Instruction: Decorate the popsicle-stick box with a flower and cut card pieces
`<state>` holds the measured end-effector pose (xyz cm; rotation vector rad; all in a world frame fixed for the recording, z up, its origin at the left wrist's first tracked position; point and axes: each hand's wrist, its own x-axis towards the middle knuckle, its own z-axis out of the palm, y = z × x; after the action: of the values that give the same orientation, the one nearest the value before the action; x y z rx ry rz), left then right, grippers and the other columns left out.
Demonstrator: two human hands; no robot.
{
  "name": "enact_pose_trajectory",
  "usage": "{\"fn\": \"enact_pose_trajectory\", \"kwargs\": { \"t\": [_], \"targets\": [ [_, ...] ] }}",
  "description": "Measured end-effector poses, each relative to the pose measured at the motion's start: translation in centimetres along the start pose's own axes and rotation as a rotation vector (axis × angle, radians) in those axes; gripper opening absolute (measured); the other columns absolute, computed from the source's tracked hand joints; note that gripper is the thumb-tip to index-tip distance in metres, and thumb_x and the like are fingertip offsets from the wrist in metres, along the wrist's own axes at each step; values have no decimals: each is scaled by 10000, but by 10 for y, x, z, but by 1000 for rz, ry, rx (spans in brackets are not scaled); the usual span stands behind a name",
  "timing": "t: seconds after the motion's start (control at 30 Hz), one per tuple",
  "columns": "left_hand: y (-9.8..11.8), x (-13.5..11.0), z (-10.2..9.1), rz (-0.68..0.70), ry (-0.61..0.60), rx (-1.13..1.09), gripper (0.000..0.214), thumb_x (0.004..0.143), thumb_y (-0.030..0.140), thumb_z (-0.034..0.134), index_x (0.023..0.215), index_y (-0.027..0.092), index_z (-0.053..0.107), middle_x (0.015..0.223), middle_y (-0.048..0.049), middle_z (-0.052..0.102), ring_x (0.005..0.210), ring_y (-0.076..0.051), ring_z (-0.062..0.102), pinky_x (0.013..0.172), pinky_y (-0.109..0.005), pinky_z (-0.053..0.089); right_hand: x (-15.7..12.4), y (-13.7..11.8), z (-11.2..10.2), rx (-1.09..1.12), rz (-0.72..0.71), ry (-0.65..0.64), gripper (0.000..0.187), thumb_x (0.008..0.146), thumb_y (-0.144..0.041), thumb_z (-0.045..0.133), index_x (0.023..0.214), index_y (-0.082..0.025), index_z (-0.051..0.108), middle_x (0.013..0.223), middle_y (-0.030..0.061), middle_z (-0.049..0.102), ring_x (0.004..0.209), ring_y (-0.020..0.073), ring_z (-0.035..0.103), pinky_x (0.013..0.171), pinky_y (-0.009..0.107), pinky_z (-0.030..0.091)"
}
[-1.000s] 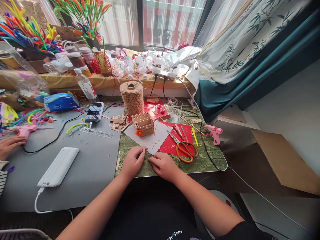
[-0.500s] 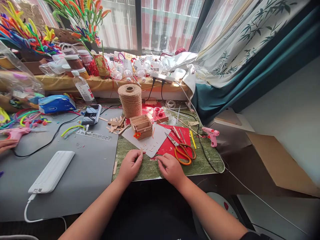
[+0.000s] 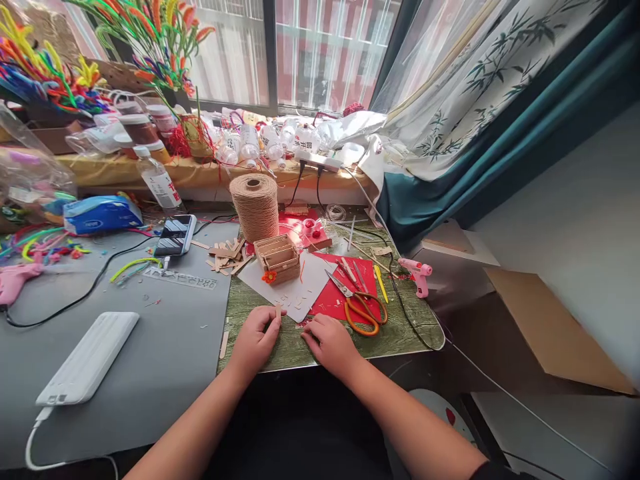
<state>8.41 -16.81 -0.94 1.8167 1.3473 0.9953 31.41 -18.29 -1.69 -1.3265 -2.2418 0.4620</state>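
Note:
My left hand (image 3: 256, 339) rests on the green mat (image 3: 405, 330), its fingers pinched on a short wooden stick piece (image 3: 279, 311) that stands upright. My right hand (image 3: 330, 341) lies beside it with fingers curled down onto the mat; what they pinch, if anything, is too small to see. Just beyond my hands lie a white sheet (image 3: 300, 293) and red paper (image 3: 334, 303). A small box of wooden sticks (image 3: 278, 259) with an orange flower stands on the white sheet. Orange-handled scissors (image 3: 361, 308) lie to the right of my right hand.
A big twine spool (image 3: 254, 207), a pile of stick offcuts (image 3: 226, 255), a phone (image 3: 175, 235), a white power bank (image 3: 87, 358) and a pink glue gun (image 3: 416, 272) with its cable lie around. Bottles and pipe cleaners crowd the sill. A cardboard sheet (image 3: 555, 333) lies at right.
The view has drifted, shifting everything left and down. My right hand moved slightly back toward my left. The other person's hand at the left edge is gone from view.

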Motion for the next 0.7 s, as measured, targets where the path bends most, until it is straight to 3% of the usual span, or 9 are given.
{"fn": "enact_pose_trajectory", "kwargs": {
  "t": [0.17, 0.3, 0.4, 0.5, 0.6, 0.7],
  "targets": [
    [0, 1, 0, 6, -2, 2, 225, 1028, 362, 495, 871, 238, 598, 1133, -59, 715, 1123, -235, 627, 1001, -390, 482, 4, 8, -6, 261, 89, 171, 142, 1016, -284, 589, 950, -219, 697, 893, 53, 663, 856, 200, 625, 790, 317, 480],
    [-1, 2, 0, 19, -22, 9, 222, 1026, 361, 498, 874, 240, 605, 1133, -58, 717, 1127, -242, 622, 1002, -394, 472, 29, 14, -21, 340, 176, 275, 164, 995, -329, 624, 940, -215, 729, 858, 39, 656, 792, 185, 605, 763, 316, 479],
    [-2, 2, 0, 28, -21, 18, 216, 1023, 362, 509, 882, 242, 620, 1144, -53, 720, 1137, -243, 617, 1012, -395, 464, 52, 21, -27, 378, 182, 242, 171, 986, -320, 633, 1027, -221, 766, 881, 38, 681, 805, 177, 621, 792, 317, 490],
    [-1, 2, 0, 29, -19, 27, 221, 1021, 359, 510, 868, 239, 615, 1148, -54, 719, 1132, -242, 621, 1001, -391, 473, 62, 29, -30, 354, 211, 256, 157, 975, -292, 639, 993, -221, 778, 889, 40, 695, 829, 181, 631, 799, 318, 490],
    [-1, 3, 0, 56, -21, 40, 224, 1020, 349, 503, 858, 237, 610, 1125, -60, 724, 1129, -248, 624, 992, -400, 483, 56, 33, -32, 270, 235, 282, 98, 939, -273, 683, 945, -211, 759, 873, 37, 684, 822, 184, 628, 797, 317, 494],
    [-2, 4, 1, 125, -52, 86, 206, 1014, 330, 509, 870, 239, 624, 1117, -63, 730, 1177, -263, 606, 1017, -427, 477, 43, 30, -31, 163, 196, 181, 75, 886, -249, 748, 950, -210, 751, 912, 40, 685, 853, 188, 641, 811, 312, 498]
  ]
}}
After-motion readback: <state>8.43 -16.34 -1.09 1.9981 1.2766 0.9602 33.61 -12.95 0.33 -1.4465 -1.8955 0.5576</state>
